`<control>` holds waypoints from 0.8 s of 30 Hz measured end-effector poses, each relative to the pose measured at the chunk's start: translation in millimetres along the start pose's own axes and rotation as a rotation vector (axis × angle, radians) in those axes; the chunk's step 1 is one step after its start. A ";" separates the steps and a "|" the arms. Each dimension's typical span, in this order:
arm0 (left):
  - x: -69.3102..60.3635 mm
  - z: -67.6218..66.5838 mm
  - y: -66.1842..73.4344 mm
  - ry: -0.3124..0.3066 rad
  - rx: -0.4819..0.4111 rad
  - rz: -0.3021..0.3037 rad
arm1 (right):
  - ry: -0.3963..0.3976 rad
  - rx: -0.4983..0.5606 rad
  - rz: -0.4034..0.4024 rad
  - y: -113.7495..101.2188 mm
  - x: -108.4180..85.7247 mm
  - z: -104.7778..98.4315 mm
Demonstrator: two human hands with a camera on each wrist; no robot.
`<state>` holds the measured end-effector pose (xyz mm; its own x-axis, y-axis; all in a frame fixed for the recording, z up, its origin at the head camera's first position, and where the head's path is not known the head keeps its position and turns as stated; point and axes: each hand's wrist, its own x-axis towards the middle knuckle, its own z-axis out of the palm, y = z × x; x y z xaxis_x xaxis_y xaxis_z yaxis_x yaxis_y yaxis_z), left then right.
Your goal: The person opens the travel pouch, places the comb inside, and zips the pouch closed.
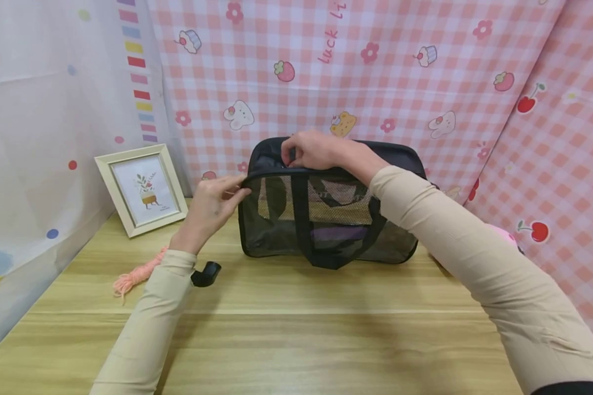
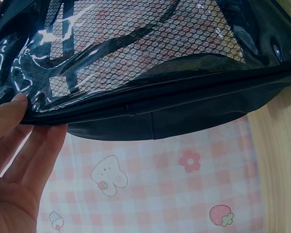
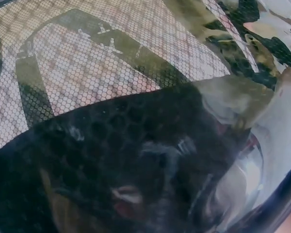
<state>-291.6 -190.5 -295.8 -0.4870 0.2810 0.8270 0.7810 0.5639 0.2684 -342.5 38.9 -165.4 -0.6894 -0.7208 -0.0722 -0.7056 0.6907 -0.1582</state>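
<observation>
A black bag (image 1: 272,241) with clear and mesh panels stands upright on the table, its handle strap (image 1: 302,219) hanging down in front. My left hand (image 1: 211,206) pinches its upper left corner; in the left wrist view the thumb of the left hand (image 2: 19,160) lies on the clear panel of the bag (image 2: 150,87), the fingers beneath the edge. At the top edge, left of the middle, my right hand (image 1: 316,151) has curled fingers pinching at the seam; what lies between the fingertips is mostly hidden. Mesh of the bag (image 3: 111,63) fills the right wrist view.
On the wooden table (image 1: 296,340), a framed picture (image 1: 178,211) stands at the back left. A pink yarn bundle (image 1: 138,274) and a small black object (image 1: 207,274) lie near my left forearm. Something pink (image 1: 501,233) shows behind my right sleeve. Patterned cloths (image 1: 296,99) hang behind.
</observation>
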 end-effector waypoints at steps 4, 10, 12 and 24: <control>-1.0 -0.3 -0.6 -0.003 0.004 -0.004 | -0.075 0.014 0.035 -2.2 1.9 -0.3; 0.5 0.5 0.0 -0.006 0.012 0.003 | -0.113 0.010 0.058 -2.8 0.5 -2.6; 1.8 1.4 0.4 -0.005 0.016 0.004 | -0.099 0.000 0.054 -1.7 -1.5 -3.3; -0.4 0.8 -0.4 -0.007 0.020 -0.003 | -0.007 0.051 0.040 -1.2 -3.2 -2.4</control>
<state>-292.1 -190.2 -296.7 -0.4917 0.2847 0.8229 0.7720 0.5797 0.2607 -339.8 40.4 -162.7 -0.7153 -0.6935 -0.0860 -0.6685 0.7149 -0.2049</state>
